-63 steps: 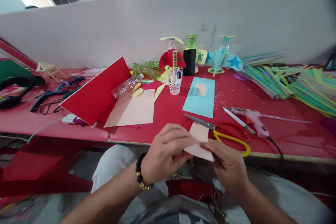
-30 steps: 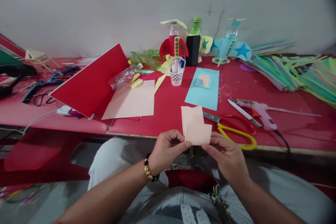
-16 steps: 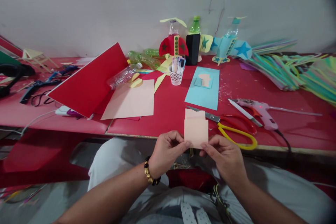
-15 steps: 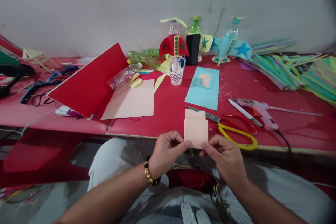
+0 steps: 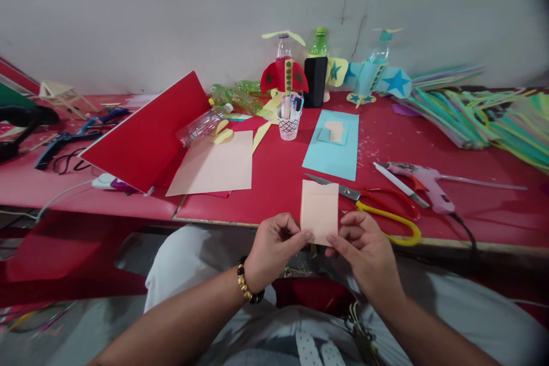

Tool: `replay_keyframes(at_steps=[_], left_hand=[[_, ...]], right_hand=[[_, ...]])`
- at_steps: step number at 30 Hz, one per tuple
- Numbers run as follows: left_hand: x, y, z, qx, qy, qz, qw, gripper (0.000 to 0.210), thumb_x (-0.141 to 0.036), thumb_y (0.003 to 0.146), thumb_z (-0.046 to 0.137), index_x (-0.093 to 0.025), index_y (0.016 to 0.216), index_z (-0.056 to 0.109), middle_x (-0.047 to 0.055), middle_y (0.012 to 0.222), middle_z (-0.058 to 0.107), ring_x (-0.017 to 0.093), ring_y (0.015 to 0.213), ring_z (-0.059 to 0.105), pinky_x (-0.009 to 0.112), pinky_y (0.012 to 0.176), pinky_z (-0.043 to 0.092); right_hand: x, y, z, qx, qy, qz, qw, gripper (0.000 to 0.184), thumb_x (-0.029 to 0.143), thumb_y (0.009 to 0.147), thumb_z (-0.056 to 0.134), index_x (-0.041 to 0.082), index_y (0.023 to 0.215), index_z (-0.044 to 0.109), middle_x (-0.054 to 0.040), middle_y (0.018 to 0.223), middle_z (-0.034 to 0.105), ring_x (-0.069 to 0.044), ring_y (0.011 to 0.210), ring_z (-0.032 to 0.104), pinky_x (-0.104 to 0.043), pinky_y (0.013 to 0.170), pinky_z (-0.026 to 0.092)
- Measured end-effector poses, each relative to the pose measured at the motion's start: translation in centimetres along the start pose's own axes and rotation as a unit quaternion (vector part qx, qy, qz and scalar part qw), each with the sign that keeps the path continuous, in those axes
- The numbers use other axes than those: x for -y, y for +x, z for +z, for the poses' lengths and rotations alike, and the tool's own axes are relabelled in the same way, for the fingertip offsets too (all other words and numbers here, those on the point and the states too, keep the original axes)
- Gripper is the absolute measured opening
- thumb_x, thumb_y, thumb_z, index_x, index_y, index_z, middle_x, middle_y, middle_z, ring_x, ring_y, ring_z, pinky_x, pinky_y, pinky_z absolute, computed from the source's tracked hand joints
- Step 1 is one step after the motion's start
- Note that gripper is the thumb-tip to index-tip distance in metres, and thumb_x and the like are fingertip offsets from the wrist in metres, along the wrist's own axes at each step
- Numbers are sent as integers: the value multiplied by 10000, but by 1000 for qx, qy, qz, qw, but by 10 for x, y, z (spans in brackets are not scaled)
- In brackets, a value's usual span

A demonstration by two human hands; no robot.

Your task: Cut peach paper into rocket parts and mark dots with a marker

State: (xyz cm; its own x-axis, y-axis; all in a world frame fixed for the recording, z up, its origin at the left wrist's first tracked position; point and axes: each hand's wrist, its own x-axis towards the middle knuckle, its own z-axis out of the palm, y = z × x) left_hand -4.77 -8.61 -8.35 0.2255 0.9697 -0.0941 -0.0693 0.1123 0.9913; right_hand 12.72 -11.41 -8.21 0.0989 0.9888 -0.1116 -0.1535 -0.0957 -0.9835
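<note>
Both my hands pinch a small folded piece of peach paper [image 5: 319,211] by its lower corners, just over the table's front edge. My left hand [image 5: 277,249] grips the lower left corner between thumb and fingers. At the lower right corner, my right hand [image 5: 364,254] does the same, its thumb on the paper's face. The paper's upper edge is uneven, with a slight dip. Behind it and to the right lie scissors [image 5: 388,229] with red and yellow handles, their blades partly spread; the paper stands close to the blades.
A pink glue gun [image 5: 437,191] and a white-handled cutter [image 5: 401,185] lie at right. Beyond the paper are a blue sheet [image 5: 330,163], a pen cup [image 5: 288,127] and decorated bottle planes [image 5: 283,71]. A peach sheet [image 5: 214,168] and red board [image 5: 150,131] are left; foam strips [image 5: 454,114] lie right.
The paper's layers have shifted: the narrower top strip that stuck up above the front layer now sits nearly level with it. My hands keep almost the same place.
</note>
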Motion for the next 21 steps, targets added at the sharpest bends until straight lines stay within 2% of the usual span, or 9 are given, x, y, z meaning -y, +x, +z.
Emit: replay_keyframes(at_steps=[7,13,16,19,21], left_hand=[[-3,0,1,-3,11,0,1000,328,-280,753,728,-155,608,462,-59,550,452,53,522,364,184,498,289],[-4,2,-1,19,-52,-11,998,300,-249,753,740,-183,851,464,-70,647,497,71,593,488,197,589,402],[-5,2,-3,43,-42,-25,998,314,-254,764,734,-185,910,465,-64,645,526,83,597,525,208,597,412],[-5,2,-5,73,-14,-38,997,335,-261,746,753,-177,934,489,-71,630,511,65,561,485,189,557,369],[-6,1,-5,90,0,-43,995,350,-274,742,760,-173,957,503,-77,622,495,53,540,447,179,532,337]], right_hand=[[0,1,0,-2,-19,20,1000,595,322,730,767,212,1211,433,83,583,616,-161,555,676,-254,586,517],[-5,1,-3,-3,-28,31,999,628,322,719,780,176,1255,486,70,586,619,-165,562,673,-256,579,515],[-9,3,-5,41,11,49,998,573,297,702,796,191,1209,553,22,681,681,-172,617,675,-259,564,532],[-11,4,-6,85,70,84,990,379,298,698,798,188,1038,671,-52,836,736,-173,665,662,-250,524,536],[-11,5,-5,94,83,93,988,236,302,714,786,173,900,721,-52,763,734,-146,584,626,-230,483,511]])
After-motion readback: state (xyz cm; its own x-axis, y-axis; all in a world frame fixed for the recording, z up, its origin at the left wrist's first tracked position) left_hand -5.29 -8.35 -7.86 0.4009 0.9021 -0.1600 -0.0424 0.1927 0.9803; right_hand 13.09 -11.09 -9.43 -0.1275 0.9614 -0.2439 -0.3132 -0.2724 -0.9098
